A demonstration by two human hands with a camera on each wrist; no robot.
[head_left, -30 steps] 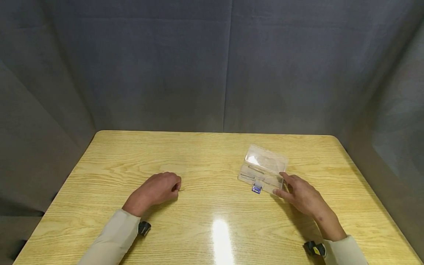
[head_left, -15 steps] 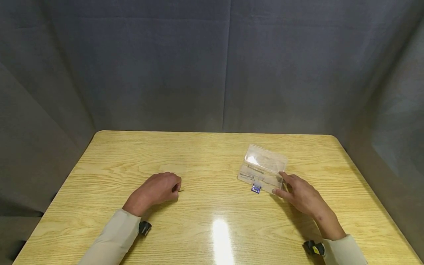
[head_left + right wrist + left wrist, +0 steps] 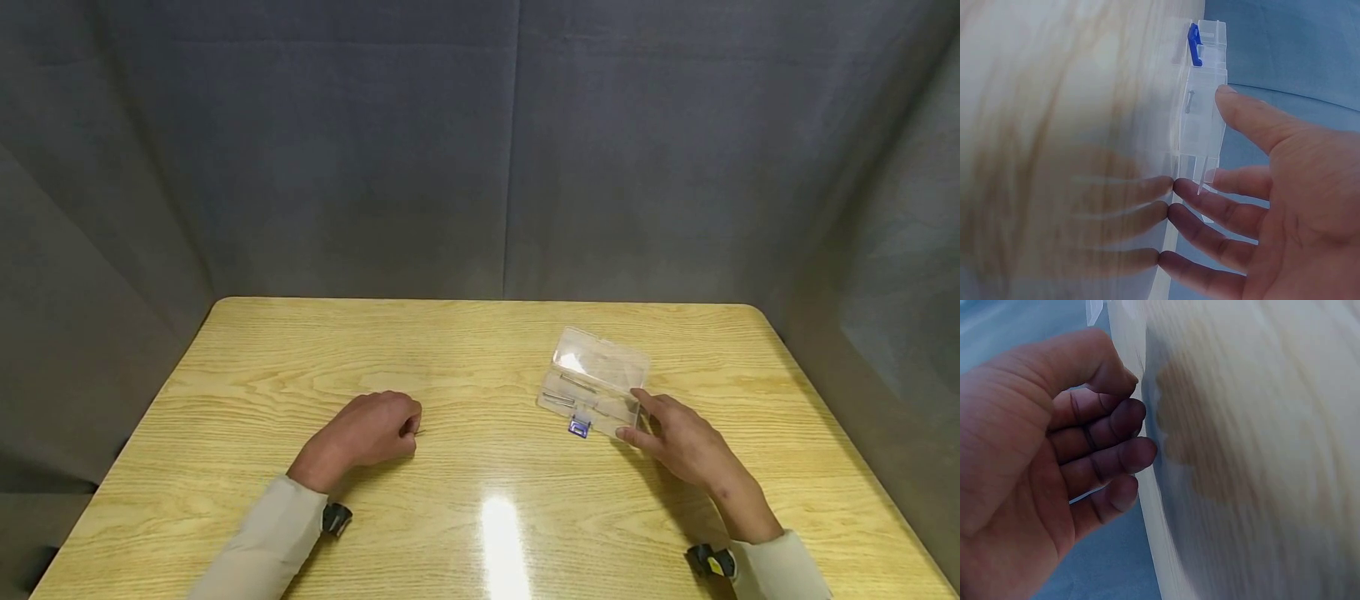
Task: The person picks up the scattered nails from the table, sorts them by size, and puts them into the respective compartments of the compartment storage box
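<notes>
My left hand (image 3: 371, 429) hovers low over the table left of centre, thumb and forefinger pinching a thin sliver-like thing (image 3: 420, 432), mostly hidden by the fingers. In the left wrist view the other fingers curl loosely. To the right lies a clear plastic box (image 3: 615, 408), its lid (image 3: 600, 358) thrown back and its blue latch (image 3: 579, 427) folded out towards me. Several thin metal pins (image 3: 558, 401) lie in its compartments. My right hand (image 3: 686, 442) grips the box's right end, thumb at the front rim and forefinger at the far side; the remaining fingertips rest on the table.
The wood-grain table (image 3: 450, 358) has rounded far corners and shows a bright glare patch near me. Grey curtains (image 3: 360, 167) hang behind and at both sides. A dark wrist camera (image 3: 337, 519) sits under the left sleeve, another (image 3: 711, 562) under the right.
My left hand has shifted slightly to the right, and less of the thin thing shows past its fingertips. The right hand and the box have stayed in place.
</notes>
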